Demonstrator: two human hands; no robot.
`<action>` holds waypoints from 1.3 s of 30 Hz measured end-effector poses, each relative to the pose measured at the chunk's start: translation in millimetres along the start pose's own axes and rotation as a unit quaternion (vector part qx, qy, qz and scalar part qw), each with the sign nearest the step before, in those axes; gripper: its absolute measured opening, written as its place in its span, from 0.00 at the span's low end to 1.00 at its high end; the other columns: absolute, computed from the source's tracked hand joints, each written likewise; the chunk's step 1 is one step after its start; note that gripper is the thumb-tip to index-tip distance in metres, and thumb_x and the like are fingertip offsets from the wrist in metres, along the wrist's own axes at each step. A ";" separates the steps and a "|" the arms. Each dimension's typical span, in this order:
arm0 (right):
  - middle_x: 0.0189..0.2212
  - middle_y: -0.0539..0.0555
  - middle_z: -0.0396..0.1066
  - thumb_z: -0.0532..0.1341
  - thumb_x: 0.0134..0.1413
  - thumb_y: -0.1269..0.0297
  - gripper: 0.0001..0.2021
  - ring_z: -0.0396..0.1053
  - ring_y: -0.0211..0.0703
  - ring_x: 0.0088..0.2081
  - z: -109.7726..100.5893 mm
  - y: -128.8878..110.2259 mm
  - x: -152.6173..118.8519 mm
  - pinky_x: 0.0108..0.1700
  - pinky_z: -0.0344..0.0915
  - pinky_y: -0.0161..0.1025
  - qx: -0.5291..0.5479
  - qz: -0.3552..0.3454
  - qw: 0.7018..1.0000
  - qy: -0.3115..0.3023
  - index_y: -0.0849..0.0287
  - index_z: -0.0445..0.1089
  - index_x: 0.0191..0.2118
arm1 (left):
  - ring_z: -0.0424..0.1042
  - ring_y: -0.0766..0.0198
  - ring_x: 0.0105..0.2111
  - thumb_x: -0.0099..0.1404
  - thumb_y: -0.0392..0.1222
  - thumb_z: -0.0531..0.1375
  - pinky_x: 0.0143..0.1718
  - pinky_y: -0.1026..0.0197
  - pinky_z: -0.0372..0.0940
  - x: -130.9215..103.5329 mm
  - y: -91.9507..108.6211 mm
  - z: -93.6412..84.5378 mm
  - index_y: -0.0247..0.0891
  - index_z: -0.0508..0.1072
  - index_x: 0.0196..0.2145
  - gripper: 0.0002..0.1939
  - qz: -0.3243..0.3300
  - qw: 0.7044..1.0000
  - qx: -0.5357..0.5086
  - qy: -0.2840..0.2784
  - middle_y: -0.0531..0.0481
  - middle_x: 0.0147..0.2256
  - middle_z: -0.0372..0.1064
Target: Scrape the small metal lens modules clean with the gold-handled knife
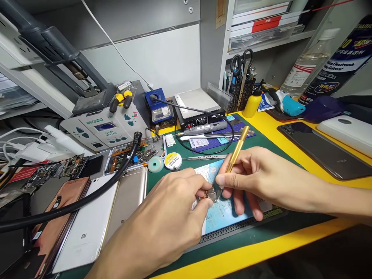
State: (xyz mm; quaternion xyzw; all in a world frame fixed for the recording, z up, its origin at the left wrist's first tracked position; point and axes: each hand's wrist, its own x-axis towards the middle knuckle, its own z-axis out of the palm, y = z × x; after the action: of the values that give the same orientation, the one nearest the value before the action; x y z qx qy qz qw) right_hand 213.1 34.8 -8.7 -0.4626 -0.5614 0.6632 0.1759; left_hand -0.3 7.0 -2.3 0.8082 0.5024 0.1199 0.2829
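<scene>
My right hand [247, 176] grips a gold-handled craft knife [237, 149], its handle tilted up and its blade pointing down to the left. The blade tip meets or comes very near a small silvery metal part [212, 195], which looks like a phone component with copper-coloured edges. Thumb and fingers of my left hand [180, 205] pinch that part and cover some of it. Under both hands lies a light blue patterned sheet [213, 224] on a dark mat with a honeycomb edge [223, 234].
Several phones and back covers, including a white phone [84, 228], lie at left, crossed by a thick black hose [95, 197]. A hot-air station [107, 130] stands behind. Tweezers [203, 157] and a round tin [173, 161] lie beyond the hands; a dark phone [328, 149] is at right.
</scene>
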 end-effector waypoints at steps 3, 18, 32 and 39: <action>0.23 0.53 0.75 0.69 0.56 0.56 0.14 0.72 0.38 0.18 2.6 -0.7 -1.5 0.18 0.70 0.30 0.014 0.007 1.000 0.016 0.63 0.72 0.33 | 0.69 0.64 0.36 0.67 0.37 0.58 0.36 0.60 0.58 -0.6 -0.3 0.2 0.46 0.76 0.37 0.07 -0.002 1.000 -0.001 0.004 0.58 0.34 0.73; 0.24 0.59 0.79 0.65 0.63 0.62 0.13 0.76 0.40 0.22 15.7 -0.5 -10.4 0.26 0.73 0.30 0.042 0.041 0.995 0.086 0.64 0.71 0.28 | 0.70 0.64 0.39 0.67 0.38 0.60 0.38 0.60 0.58 -4.8 -7.9 11.0 0.48 0.75 0.35 0.05 0.013 0.999 0.000 0.052 0.59 0.34 0.73; 0.19 0.58 0.76 0.68 0.55 0.58 0.14 0.74 0.43 0.19 5.3 5.7 -12.4 0.23 0.71 0.33 0.073 0.010 0.992 0.107 0.61 0.67 0.27 | 0.71 0.60 0.38 0.66 0.38 0.60 0.36 0.58 0.59 2.4 -6.0 6.8 0.44 0.76 0.35 0.04 0.018 0.999 0.001 0.032 0.54 0.33 0.74; 0.17 0.56 0.75 0.67 0.57 0.57 0.15 0.74 0.42 0.18 5.9 2.6 -9.9 0.20 0.66 0.30 0.030 0.012 0.995 0.091 0.61 0.67 0.27 | 0.71 0.61 0.37 0.66 0.38 0.60 0.36 0.59 0.60 4.6 -2.8 4.0 0.45 0.77 0.36 0.05 0.012 1.000 0.002 0.029 0.54 0.34 0.74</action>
State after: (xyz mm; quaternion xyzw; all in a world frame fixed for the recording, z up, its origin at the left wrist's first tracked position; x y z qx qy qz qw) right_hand 214.1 23.1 -7.2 -0.5225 -0.5174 0.6368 0.2321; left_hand 1.7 10.7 -7.6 0.8108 0.5009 0.1457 0.2653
